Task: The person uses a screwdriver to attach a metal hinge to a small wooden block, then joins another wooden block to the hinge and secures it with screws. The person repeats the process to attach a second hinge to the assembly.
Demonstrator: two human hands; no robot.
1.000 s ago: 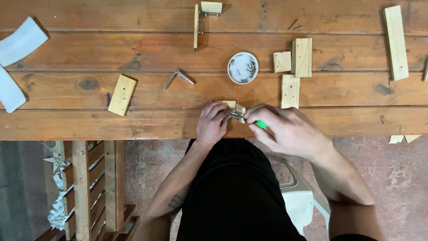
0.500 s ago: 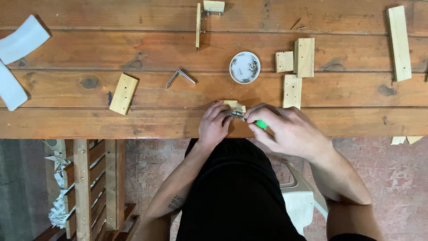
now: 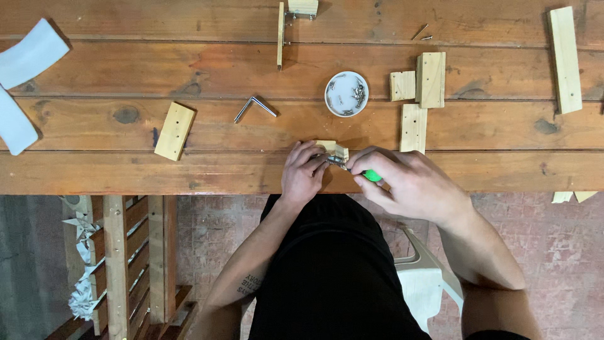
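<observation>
We find both hands working at the near edge of the wooden table, over a small wooden block. The left hand is curled shut, its fingers bent down onto the near side of the block and pinning it to the plank; the forearm rises to it from below, wrist straight. The right hand is closed around a green-handled screwdriver, of which only a short green stub and a thin metal shank show. The shank points left, and its tip meets the block just beside the left fingertips. The right forearm comes in from the lower right at a slant, knuckles uppermost. We cannot tell what the tip bears upon; the fingers hide it.

Just beyond the hands, a drilled wooden strip lies upright on the next plank. Left of centre rests a bent metal hex key, and further left a flat wooden piece, tilted. Past these stands a small white dish holding screws, with two wooden blocks touching one another to its right. At the far edge we note a thin upright slat, a long wooden bar at the right, and white foam strips at the far left.
</observation>
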